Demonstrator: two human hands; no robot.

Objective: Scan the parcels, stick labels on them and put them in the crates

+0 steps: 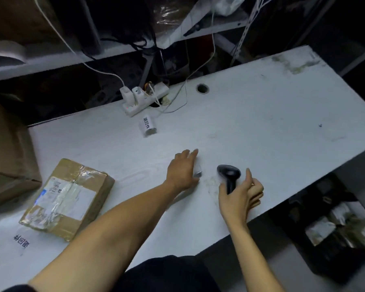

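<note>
A flat cardboard parcel (69, 198) with clear tape and a white shipping label lies on the white table (261, 127) at the left. My left hand (183, 168) reaches over the table's middle, fingers straight, resting on a small white item (198, 172), probably a label, mostly hidden under it. My right hand (240, 193) grips the handle of a black barcode scanner (229, 173), whose head points away from me. A printed label (21, 241) lies on the table near the front left edge. A curled label strip (147, 126) lies further back.
A white power strip (143, 98) with plugs and cables sits at the table's back edge beside a cable hole (202, 88). A large cardboard box (6, 157) stands at the far left. A dark crate (333, 226) holding packets sits on the floor at the right.
</note>
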